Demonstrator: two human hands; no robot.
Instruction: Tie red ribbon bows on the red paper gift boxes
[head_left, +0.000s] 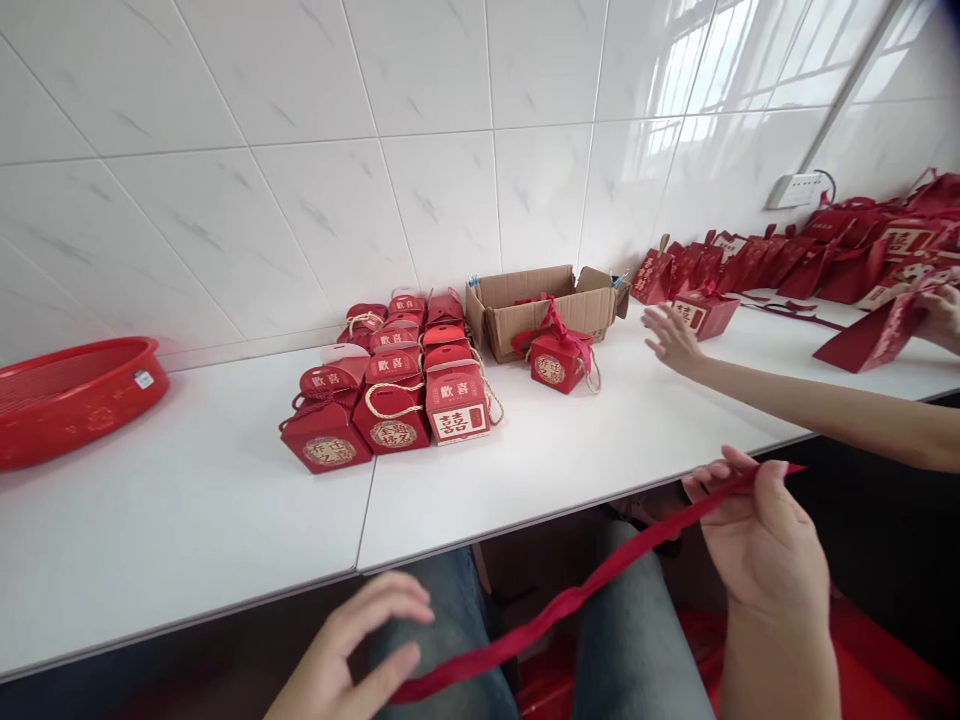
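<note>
A long dark-red ribbon (570, 600) stretches diagonally over my lap. My right hand (765, 530) pinches it near its upper end between thumb and fingers, with a pointed tip sticking out. Low in the view, my left hand (360, 650) has its thumb and fingers apart. The ribbon's lower stretch passes at that thumb, and its far end is hidden. On the table ahead stands a red gift box (559, 360) with a ribbon bow and a cord handle. Left of it, several red gift boxes (390, 400) stand grouped in rows.
An open cardboard box (532, 300) stands against the tiled wall. A red plastic basin (82, 400) sits at the left on the white table (225, 530). At right, a co-worker's hand (671, 335) reaches by a bowed box (705, 312); another hand (941, 312) holds a red packet.
</note>
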